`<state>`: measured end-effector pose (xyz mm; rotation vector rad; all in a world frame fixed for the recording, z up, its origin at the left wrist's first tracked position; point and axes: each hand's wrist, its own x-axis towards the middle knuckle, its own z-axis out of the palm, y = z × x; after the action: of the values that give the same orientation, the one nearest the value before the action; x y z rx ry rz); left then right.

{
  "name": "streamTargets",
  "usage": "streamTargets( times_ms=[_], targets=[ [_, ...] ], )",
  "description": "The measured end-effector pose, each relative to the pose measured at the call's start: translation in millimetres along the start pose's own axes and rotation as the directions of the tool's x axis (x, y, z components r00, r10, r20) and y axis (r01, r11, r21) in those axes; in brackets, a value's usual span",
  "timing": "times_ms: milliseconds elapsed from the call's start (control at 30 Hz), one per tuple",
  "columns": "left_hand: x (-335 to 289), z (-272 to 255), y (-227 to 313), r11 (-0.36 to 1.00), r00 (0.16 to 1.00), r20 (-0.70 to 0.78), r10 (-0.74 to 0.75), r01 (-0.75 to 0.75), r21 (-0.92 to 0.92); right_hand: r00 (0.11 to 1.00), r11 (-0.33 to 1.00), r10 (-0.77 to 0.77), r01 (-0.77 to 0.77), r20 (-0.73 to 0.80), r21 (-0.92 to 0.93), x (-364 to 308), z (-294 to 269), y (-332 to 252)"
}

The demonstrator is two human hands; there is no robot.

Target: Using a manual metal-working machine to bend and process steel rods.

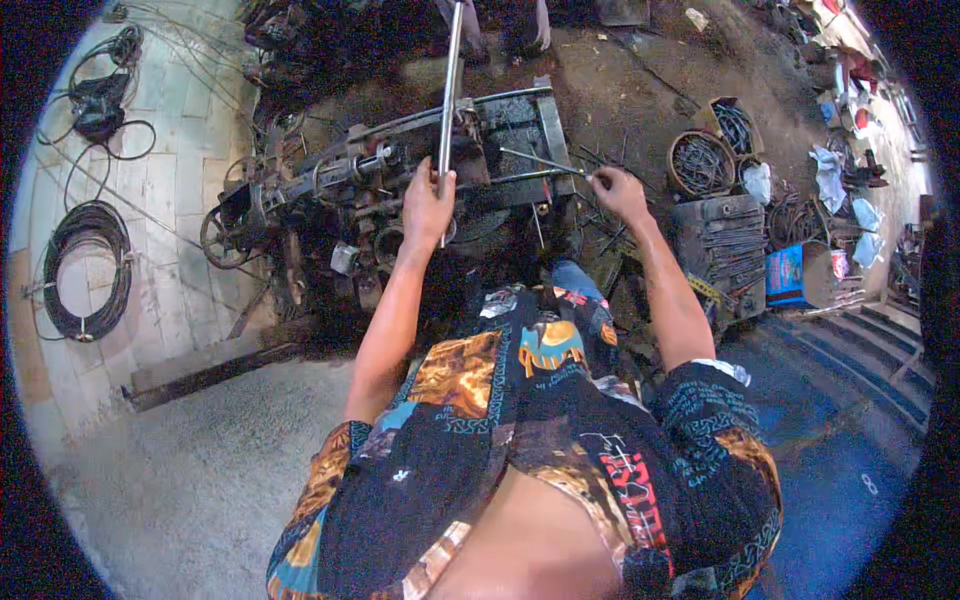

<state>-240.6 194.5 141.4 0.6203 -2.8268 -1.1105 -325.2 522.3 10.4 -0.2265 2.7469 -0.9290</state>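
Steel lever bar [451, 90] in left hand [428, 205], thin rod [545, 162] in right hand [617, 190]

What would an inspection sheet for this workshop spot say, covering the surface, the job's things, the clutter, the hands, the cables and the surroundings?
Surface: dirty concrete floor; pale tiles at left.
Job's things: rusty metal machine on the ground; long steel lever rising from it; thin metal rod lying across it.
Clutter: round basket of bent wire pieces, stack of metal bars, rags.
Hands: left hand gripping the lever; right hand pinching the rod's end.
Cables: black coil on the tiles; a smaller tangle above it.
Surroundings: blue steps at right; another person's hand at top.
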Motion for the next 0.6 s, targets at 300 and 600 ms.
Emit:
streamTargets(
  times_ms=[300, 600],
  targets=[
    [44.3, 33.0, 17.7, 0.936, 0.991, -0.117, 0.07, -0.025, 0.35, 0.939, 0.929, -0.337, 0.319, -0.074, -0.185, 89.7, 20.4, -5.3],
    [56.8, 6.3, 20.3, 0.933, 0.999, 0.001, 0.05, -0.047, 0.357, 0.882, 0.874, -0.465, 0.471, 0.071, -0.121, 148.5, 44.2, -9.5]
  ],
)
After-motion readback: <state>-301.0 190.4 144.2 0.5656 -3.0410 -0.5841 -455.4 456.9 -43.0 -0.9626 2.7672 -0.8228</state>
